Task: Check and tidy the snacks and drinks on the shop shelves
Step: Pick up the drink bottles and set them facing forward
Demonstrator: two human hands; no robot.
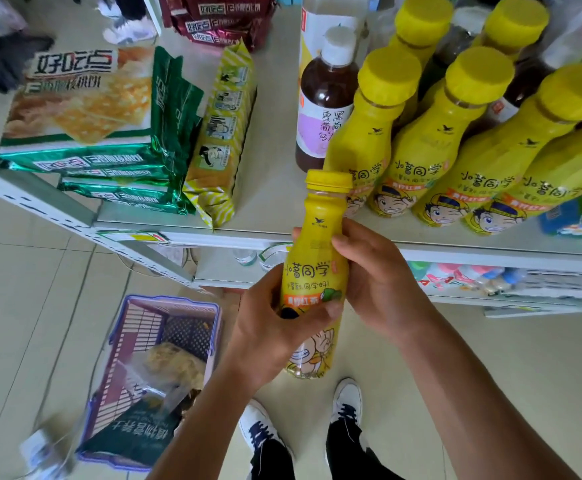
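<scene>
A yellow tea bottle (317,237) with a yellow cap and a cartoon label is upright in front of the shelf edge, off the shelf. My left hand (272,327) grips its lower body from the left. My right hand (376,282) holds its middle from the right, fingers curled round it. Several matching yellow bottles (431,150) stand in rows on the white shelf (275,188) behind. A dark tea bottle (324,109) with a white cap stands to their left.
Green biscuit packs (85,112) lie stacked at the shelf's left, a yellow striped pack (220,133) beside them, maroon packs (223,19) further back. A purple basket (158,368) holding snack bags sits on the tiled floor at the lower left. A lower shelf (490,278) holds small goods.
</scene>
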